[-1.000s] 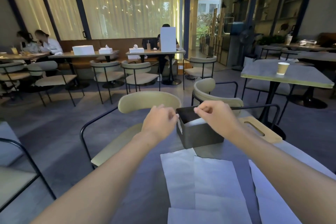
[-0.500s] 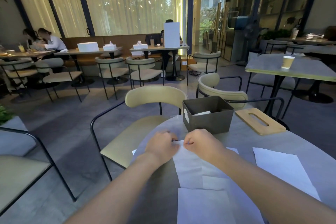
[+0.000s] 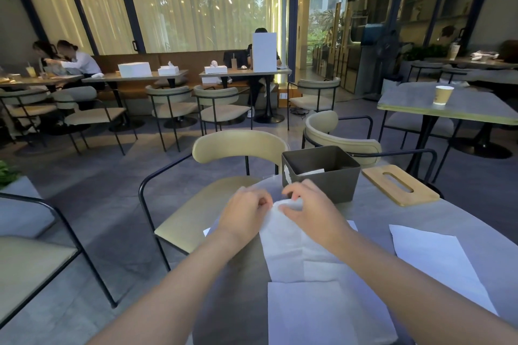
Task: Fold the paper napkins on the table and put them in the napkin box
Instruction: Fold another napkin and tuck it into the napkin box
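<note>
— Two hands working, centre of frame: left hand (image 3: 246,211) and right hand (image 3: 309,209), fingers curling to pinch the far edge of one napkin (image 3: 283,241). Location?

— Lying on the table (image 3: 372,213), just in front of the napkin box (image 3: 322,173). Long axis is running from the lower edge of the frame up toward the box.

— Handling note?

— Judging by the pinch, the far edge is being lifted for folding. Best bringing it back evenly, both corners together, then pressing the crease flat.

— Other stock?

— Loose napkins (image 3: 437,263) are waiting at lower right; wooden lid (image 3: 399,185) is sitting right of the box.
</note>
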